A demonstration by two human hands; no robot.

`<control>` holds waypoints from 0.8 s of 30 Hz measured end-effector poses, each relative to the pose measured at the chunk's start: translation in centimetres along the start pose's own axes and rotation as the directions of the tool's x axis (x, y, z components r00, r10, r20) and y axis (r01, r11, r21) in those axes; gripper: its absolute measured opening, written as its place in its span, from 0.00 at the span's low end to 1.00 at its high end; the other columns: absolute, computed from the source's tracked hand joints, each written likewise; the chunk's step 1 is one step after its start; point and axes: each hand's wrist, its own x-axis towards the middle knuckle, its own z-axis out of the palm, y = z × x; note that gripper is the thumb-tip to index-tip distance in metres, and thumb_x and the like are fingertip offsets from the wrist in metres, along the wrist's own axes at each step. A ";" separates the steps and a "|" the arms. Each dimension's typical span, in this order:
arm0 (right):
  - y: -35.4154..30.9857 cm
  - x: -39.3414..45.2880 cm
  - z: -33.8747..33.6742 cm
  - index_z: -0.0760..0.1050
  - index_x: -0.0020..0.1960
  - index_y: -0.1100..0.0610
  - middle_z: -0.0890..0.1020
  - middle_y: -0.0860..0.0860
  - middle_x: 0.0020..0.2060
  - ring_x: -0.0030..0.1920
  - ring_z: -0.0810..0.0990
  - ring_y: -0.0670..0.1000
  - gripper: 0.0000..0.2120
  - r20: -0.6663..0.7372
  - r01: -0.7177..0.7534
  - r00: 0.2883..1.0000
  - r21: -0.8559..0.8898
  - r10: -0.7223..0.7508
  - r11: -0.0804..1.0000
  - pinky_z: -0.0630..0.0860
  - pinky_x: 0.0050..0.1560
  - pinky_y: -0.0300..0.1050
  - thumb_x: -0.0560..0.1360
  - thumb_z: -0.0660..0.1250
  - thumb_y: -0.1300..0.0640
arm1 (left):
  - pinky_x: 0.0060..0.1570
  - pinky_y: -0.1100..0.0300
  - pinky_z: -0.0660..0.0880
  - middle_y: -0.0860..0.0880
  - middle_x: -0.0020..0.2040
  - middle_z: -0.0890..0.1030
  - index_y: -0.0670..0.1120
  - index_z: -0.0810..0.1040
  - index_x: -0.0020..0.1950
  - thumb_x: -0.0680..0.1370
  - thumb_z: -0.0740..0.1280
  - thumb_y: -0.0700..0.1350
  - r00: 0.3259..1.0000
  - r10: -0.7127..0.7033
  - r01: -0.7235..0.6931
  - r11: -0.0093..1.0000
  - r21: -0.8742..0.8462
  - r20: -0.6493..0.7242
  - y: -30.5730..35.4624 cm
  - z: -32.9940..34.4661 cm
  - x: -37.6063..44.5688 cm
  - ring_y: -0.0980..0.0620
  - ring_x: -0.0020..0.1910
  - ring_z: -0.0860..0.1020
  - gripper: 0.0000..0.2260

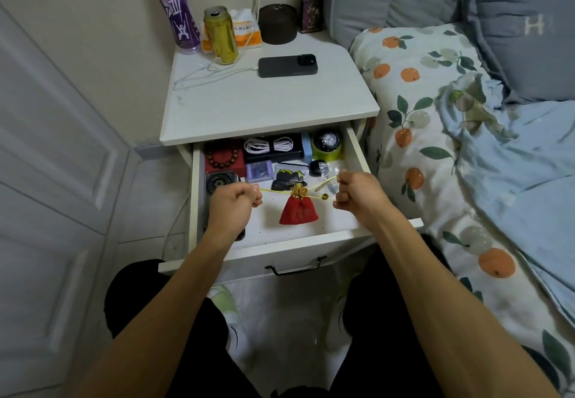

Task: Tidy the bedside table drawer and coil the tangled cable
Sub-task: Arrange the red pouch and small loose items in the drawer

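Item in hand: red drawstring pouch (298, 212), gold-trimmed at the neck, hanging over the front half of the open drawer (354, 148). I am pinching one end of its yellow cord (270, 191) in my left hand (231, 203), fingers curled tight around it, and the other end in my right hand (357, 193), likewise closed on the cord; I am pulling the two apart so the neck is cinching shut. To do this well I am judging that the pull should be even and level on both sides, slow enough that the gathered mouth closes without the cord slipping from either pinch, and that the pouch should then be lowered into the bare patch near the drawer's front edge. Drawer contents, back edge: beaded bracelet (224, 157) on a red box at the back left corner, coiled white cable (269, 145) lying on a dark case at centre, watch (327, 141) on a green holder at the back right corner. Left edge: dark round-faced device (219, 183), partly under my left wrist. Middle: small purple box (260, 172) and loose small items I cannot identify. Tabletop, back edge: purple bottle (179, 13), gold can (220, 35); centre: phone (287, 65) on a white charging lead (211, 71) that is lying loose and looped, seemingly the cable yet to be coiled.
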 end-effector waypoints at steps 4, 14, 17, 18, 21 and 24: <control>0.6 0.1 -0.4 0.70 0.39 0.55 0.67 0.49 0.27 0.24 0.67 0.48 0.09 0.024 0.021 1.000 -0.341 -0.013 0.940 0.74 0.33 0.42 0.79 0.61 0.57 | 0.38 0.71 0.73 0.47 0.39 0.83 0.42 0.82 0.39 0.80 0.65 0.40 0.994 -0.020 0.016 0.999 0.039 0.109 -0.5 -0.4 0.1 0.64 0.33 0.79 0.11; 1.7 1.9 0.7 0.82 0.48 0.53 0.80 0.49 0.46 0.47 0.79 0.50 0.13 0.282 0.226 0.952 -0.912 0.123 0.342 0.75 0.38 0.41 0.70 0.74 0.45 | 0.44 0.59 0.74 0.43 0.41 0.84 0.41 0.84 0.41 0.77 0.70 0.46 0.952 -0.112 0.047 0.973 0.226 0.283 -1.6 -1.3 1.3 0.50 0.40 0.80 0.09; 2.3 2.4 1.5 0.79 0.46 0.54 0.78 0.50 0.44 0.46 0.76 0.51 0.11 0.283 0.260 0.953 -0.947 0.106 0.190 0.69 0.39 0.41 0.72 0.73 0.46 | 0.42 0.60 0.73 0.41 0.42 0.83 0.42 0.83 0.40 0.77 0.70 0.47 0.949 -0.139 0.036 0.940 0.340 0.284 -2.2 -1.5 2.0 0.45 0.43 0.80 0.10; 2.5 2.6 1.7 0.78 0.45 0.54 0.78 0.51 0.44 0.46 0.75 0.51 0.11 0.289 0.268 0.951 -0.946 0.105 0.183 0.69 0.38 0.41 0.72 0.72 0.47 | 0.40 0.61 0.73 0.42 0.41 0.83 0.42 0.83 0.41 0.77 0.69 0.47 0.945 -0.139 0.012 0.920 0.393 0.296 -2.4 -1.5 2.2 0.46 0.42 0.80 0.10; 2.5 2.8 1.8 0.77 0.46 0.57 0.80 0.53 0.43 0.44 0.78 0.51 0.10 0.320 0.267 0.933 -0.922 0.164 0.280 0.74 0.41 0.42 0.74 0.70 0.50 | 0.40 0.60 0.73 0.49 0.42 0.82 0.46 0.81 0.45 0.76 0.70 0.49 0.926 -0.119 -0.086 0.856 0.510 0.357 -2.5 -0.9 2.7 0.47 0.43 0.81 0.07; 2.4 2.5 1.8 0.77 0.47 0.61 0.83 0.54 0.38 0.37 0.82 0.50 0.06 0.332 0.191 0.911 -0.866 0.246 0.462 0.81 0.41 0.44 0.75 0.69 0.58 | 0.57 0.56 0.73 0.52 0.57 0.77 0.53 0.75 0.62 0.72 0.73 0.54 0.837 -0.091 -0.287 0.768 0.573 0.540 -2.3 0.9 3.0 0.53 0.57 0.75 0.20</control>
